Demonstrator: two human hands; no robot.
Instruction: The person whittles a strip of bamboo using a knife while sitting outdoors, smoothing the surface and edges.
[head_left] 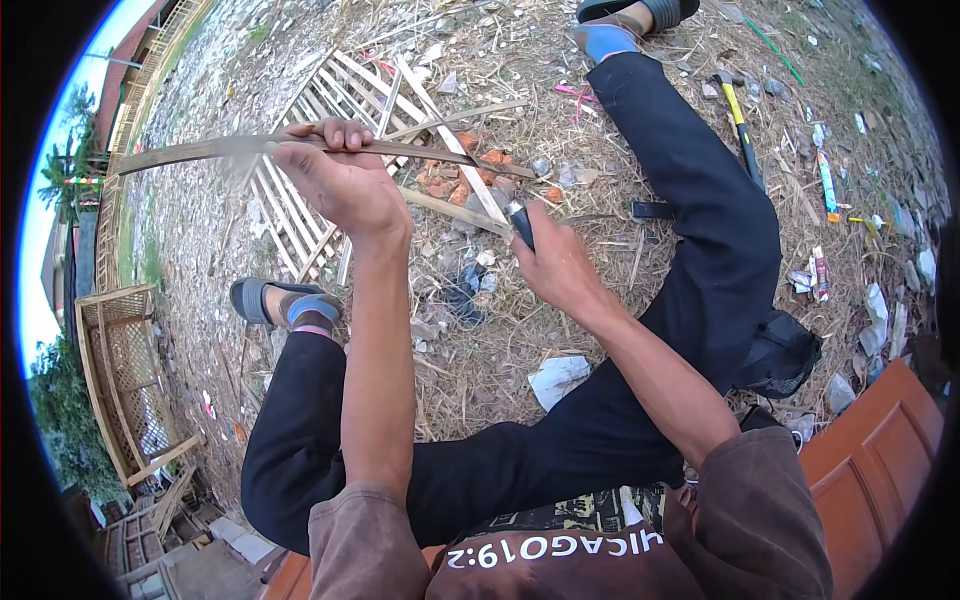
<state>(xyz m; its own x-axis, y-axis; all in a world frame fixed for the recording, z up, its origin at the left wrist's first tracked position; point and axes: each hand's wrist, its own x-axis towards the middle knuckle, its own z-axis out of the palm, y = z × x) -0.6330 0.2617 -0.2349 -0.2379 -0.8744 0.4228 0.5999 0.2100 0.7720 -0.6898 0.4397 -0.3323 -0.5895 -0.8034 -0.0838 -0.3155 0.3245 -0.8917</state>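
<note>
In my left hand (345,190), raised at centre left, the fingers are closed round a long, thin wooden or bamboo strip (430,152). The strip runs sideways and bows slightly; its left part is blurred. My right hand (556,262) grips the black handle of a knife (520,224) with a metal collar. A thin dark blade appears to reach up and left from the handle to the strip's right part; whether it touches the strip I cannot tell. Below and beyond my left hand, a slatted lattice of pale strips (290,205) lies on the ground.
Orange brick pieces (450,180) lie beyond my hands. A hammer (738,125) with a yellow and black handle rests beyond my bent right leg. A lattice-panelled wooden frame (128,385) stands at the left. An orange-brown panelled board (870,480) is at lower right. Litter and stones cover the ground.
</note>
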